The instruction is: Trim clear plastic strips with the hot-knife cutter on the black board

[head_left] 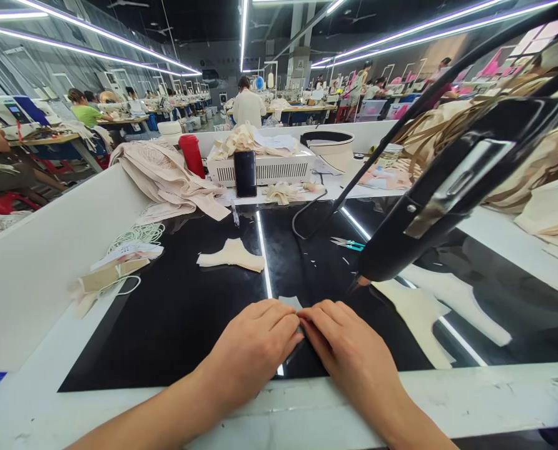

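Note:
A small pale grey piece of sheet material (289, 302) lies at the front middle of the shiny black mat (166, 337). My left hand (259, 337) and my right hand (351, 342) meet over it, fingertips pinched together and closed on it. Most of the piece is hidden under the fingers. Beyond my left hand rests a cream shaped fabric piece (232, 255). Right of my right hand, the tip of a black tool on an arm (415, 231) points down at the mat. Two pale cut pieces, one cream (415, 312) and one whiter (466, 303), lie beside it.
Teal-handled thread snips (349, 244) lie on the mat. A phone (246, 175) leans on a white vented box (279, 169) at the back. Folded beige fabric (166, 178) and a red container (192, 156) stand left. Corded scraps (114, 262) lie at the mat's left edge.

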The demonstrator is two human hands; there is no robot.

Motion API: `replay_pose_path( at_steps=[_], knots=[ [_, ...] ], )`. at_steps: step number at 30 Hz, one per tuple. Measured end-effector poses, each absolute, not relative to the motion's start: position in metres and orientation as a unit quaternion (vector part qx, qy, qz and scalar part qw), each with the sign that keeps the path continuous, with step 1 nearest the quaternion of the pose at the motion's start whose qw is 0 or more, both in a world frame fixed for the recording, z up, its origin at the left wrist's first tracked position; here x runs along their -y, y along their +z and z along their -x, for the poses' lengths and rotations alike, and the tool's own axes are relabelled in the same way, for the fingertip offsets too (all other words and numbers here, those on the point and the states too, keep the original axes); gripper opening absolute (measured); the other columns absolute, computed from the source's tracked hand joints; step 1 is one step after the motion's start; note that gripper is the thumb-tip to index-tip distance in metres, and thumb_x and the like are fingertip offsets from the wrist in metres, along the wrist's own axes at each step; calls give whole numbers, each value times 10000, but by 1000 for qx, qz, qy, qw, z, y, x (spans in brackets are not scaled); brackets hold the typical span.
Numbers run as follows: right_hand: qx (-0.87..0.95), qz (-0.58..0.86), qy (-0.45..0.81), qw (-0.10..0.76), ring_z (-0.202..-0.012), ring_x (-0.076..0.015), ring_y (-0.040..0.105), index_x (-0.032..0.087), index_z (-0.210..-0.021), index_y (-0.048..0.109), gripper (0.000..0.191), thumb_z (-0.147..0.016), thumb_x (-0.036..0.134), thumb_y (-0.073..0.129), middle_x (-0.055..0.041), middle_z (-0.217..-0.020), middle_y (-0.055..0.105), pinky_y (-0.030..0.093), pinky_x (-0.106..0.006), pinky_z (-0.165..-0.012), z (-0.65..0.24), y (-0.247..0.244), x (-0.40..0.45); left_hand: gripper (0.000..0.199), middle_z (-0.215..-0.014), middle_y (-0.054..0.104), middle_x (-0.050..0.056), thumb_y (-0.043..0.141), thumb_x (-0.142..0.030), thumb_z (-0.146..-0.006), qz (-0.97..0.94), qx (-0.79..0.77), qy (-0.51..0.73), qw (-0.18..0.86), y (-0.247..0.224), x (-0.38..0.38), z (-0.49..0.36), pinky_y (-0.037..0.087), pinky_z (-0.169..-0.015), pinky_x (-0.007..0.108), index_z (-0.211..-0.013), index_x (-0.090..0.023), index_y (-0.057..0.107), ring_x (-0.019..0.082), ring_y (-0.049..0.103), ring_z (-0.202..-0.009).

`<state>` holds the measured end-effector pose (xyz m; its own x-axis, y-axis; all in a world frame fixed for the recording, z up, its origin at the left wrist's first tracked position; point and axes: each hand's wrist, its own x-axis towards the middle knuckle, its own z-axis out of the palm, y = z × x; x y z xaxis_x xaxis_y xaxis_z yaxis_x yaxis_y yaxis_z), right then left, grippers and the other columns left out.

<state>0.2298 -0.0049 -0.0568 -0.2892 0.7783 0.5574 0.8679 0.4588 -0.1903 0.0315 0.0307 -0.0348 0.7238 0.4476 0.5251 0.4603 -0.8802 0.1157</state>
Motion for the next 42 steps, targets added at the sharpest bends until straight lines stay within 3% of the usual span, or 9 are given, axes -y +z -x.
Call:
replay_pose_path(
  at_steps=[17, 20, 23, 26, 29, 33, 36, 39, 42],
  knots=[
    [802, 504, -86, 309, -698, -206, 613, 184, -956, 698, 328, -1133, 185, 423, -39, -814, 678, 431, -355, -637, -229, -58, 4, 322, -1145, 788, 72, 392, -277, -1160, 926, 258, -276, 11, -45, -33, -30, 649, -960, 390, -1155, -126, 676, 221, 763, -1064],
    [805, 499, -77, 312, -772, -209, 649, 186, -1088, 690, 279, -1141, 215, 418, -53, -930, 717, 479, -355, -683, -234, -54, 9, 339, -1138, 788, 74, 378, -292, -1165, 927, 261, -269, 4, -43, -33, -31, 648, -966, 398, -1157, -126, 673, 225, 764, -1062],
    [771, 507, -108, 369, -995, -260, 688, 212, -1296, 644, 238, -1125, 287, 496, -92, -1143, 721, 531, -407, -863, -248, -45, 18, 354, -1140, 786, 79, 376, -316, -1167, 928, 265, -262, -18, -38, -31, -31, 639, -992, 403, -1137, -130, 676, 228, 760, -1076],
    [658, 559, -152, 480, -1065, -336, 675, 298, -1370, 630, 324, -1054, 366, 644, -97, -1167, 701, 519, -515, -946, -267, -31, 21, 357, -1135, 784, 78, 382, -330, -1166, 928, 265, -261, -34, -37, -28, -30, 640, -989, 394, -1114, -137, 678, 228, 758, -1081],
    [562, 532, -103, 625, -1134, -385, 659, 419, -1442, 604, 618, -878, 423, 856, -85, -1240, 658, 526, -594, -962, -286, -15, 11, 347, -1126, 785, 78, 392, -332, -1164, 930, 253, -267, -22, -39, -24, -31, 646, -967, 383, -1111, -137, 674, 227, 759, -1070],
    [582, 487, 95, 644, -1402, -370, 542, 492, -1571, 418, 879, -822, 652, 848, -71, -1487, 576, 464, -628, -1137, -300, 7, -16, 333, -1109, 782, 67, 411, -346, -1163, 931, 242, -273, -9, -45, -22, -32, 634, -978, 361, -1082, -145, 663, 212, 755, -1067],
    [589, 440, 187, 652, -1285, -347, 650, 430, -1502, 509, 903, -736, 758, 859, -96, -1462, 632, 555, -551, -1059, -298, 23, -35, 298, -1098, 778, 63, 428, -330, -1160, 931, 241, -272, -10, -48, -22, -32, 635, -978, 356, -1078, -152, 652, 202, 749, -1075],
    [553, 407, 259, 679, -973, -298, 754, 331, -1239, 703, 637, -750, 694, 889, -96, -1129, 760, 631, -497, -877, -286, 37, -47, 262, -1089, 774, 64, 449, -312, -1153, 932, 238, -273, -5, -50, -24, -32, 643, -956, 361, -1101, -147, 647, 208, 747, -1067],
    [543, 381, 266, 700, -718, -228, 702, 276, -1098, 740, 404, -828, 545, 875, -49, -915, 735, 618, -435, -705, -270, 42, -51, 228, -1100, 771, 66, 481, -299, -1142, 934, 234, -271, 1, -50, -25, -33, 646, -942, 361, -1114, -142, 644, 213, 748, -1053]
  ],
)
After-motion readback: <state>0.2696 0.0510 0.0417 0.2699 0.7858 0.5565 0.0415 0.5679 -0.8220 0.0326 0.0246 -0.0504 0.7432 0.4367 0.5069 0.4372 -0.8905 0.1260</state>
